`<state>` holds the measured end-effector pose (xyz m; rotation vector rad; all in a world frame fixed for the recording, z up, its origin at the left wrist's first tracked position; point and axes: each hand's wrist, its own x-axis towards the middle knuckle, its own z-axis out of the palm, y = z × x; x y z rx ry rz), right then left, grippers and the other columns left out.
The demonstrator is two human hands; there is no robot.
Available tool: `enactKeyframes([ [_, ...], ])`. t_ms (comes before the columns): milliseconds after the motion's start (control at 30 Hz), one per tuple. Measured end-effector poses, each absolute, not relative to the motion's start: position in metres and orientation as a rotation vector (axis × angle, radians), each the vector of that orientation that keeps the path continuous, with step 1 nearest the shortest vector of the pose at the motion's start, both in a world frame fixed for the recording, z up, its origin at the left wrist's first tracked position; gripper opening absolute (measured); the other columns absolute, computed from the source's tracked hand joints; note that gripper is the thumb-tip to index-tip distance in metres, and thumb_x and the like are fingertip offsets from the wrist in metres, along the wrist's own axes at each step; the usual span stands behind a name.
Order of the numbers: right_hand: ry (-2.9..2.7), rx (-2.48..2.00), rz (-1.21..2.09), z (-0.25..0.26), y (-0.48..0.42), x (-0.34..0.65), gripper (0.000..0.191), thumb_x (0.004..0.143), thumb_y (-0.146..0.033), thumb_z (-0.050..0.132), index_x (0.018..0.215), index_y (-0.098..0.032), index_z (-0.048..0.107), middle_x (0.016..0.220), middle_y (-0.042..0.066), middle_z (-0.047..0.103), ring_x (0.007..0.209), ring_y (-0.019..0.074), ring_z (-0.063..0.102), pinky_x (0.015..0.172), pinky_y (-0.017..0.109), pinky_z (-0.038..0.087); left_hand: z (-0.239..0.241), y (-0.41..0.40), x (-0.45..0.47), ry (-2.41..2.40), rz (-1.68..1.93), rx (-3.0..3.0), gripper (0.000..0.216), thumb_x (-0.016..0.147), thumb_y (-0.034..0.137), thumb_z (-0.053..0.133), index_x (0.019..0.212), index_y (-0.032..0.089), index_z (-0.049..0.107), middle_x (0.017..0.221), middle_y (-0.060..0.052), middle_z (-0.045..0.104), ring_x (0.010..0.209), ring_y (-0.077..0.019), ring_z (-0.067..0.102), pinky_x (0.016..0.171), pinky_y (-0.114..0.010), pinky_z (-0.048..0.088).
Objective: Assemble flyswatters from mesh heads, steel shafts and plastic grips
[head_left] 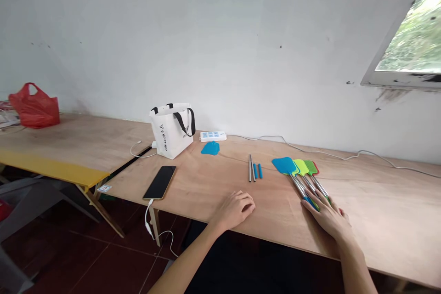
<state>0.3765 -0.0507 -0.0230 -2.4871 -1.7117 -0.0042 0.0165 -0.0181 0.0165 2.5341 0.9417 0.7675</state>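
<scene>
My left hand (234, 209) rests on the table near its front edge, fingers loosely curled in, with nothing visible in it. Beyond it lie two thin metal rods (250, 169) and two short blue tubes (260, 171), side by side. My right hand (329, 216) lies flat over the handles of several fly swatters, fingers stretched out, covering part of the grips. Their heads fan out away from me: a blue head (284, 165), a yellow-green head (301, 166) and a green head with a red edge (312, 167). A loose blue swatter head (210, 148) sits further back.
A black phone (160, 183) with a white cable lies at the left. Behind it stands a white bag (170, 135) with black handles, beside a white power strip (213, 136). A grey cord runs along the wall. A red plastic bag (36, 109) is on the adjoining table.
</scene>
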Motion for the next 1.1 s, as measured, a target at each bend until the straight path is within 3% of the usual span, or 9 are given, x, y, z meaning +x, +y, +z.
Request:
enactKeyframes([
  [600, -1.447, -2.484, -0.124, -0.022, -0.045, 0.364, 0.063, 0.096, -0.061, 0.024, 0.152, -0.040, 0.042, 0.160, 0.002, 0.041, 0.148, 0.0269, 0.034, 0.113, 0.052, 0.033, 0.018, -0.019, 0.017, 0.951, 0.754, 2.546, 0.023, 0.103, 0.029, 0.051, 0.094, 0.024, 0.072, 0.107, 0.001, 0.073, 0.099, -0.0178, 0.063, 0.093, -0.033, 0.046],
  [867, -1.451, -2.475, -0.138, -0.019, -0.049, 0.360, 0.066, 0.097, -0.061, 0.021, 0.153, -0.033, 0.043, 0.160, 0.006, 0.040, 0.147, 0.0286, 0.034, 0.113, 0.056, 0.032, 0.017, -0.018, 0.017, 0.955, 0.744, 2.542, 0.023, 0.103, 0.030, 0.051, 0.094, 0.024, 0.072, 0.107, 0.001, 0.073, 0.099, -0.0175, 0.062, 0.092, -0.032, 0.047],
  [1100, -1.465, -2.331, -0.212, -0.005, -0.046, 0.355, 0.060, 0.100, -0.055, 0.023, 0.152, -0.033, 0.044, 0.161, 0.010, 0.036, 0.144, 0.0345, 0.039, 0.111, 0.069, 0.029, 0.018, -0.018, 0.017, 0.956, 0.740, 2.549, 0.025, 0.103, 0.031, 0.050, 0.094, 0.024, 0.072, 0.107, 0.001, 0.073, 0.100, -0.0178, 0.062, 0.093, -0.033, 0.047],
])
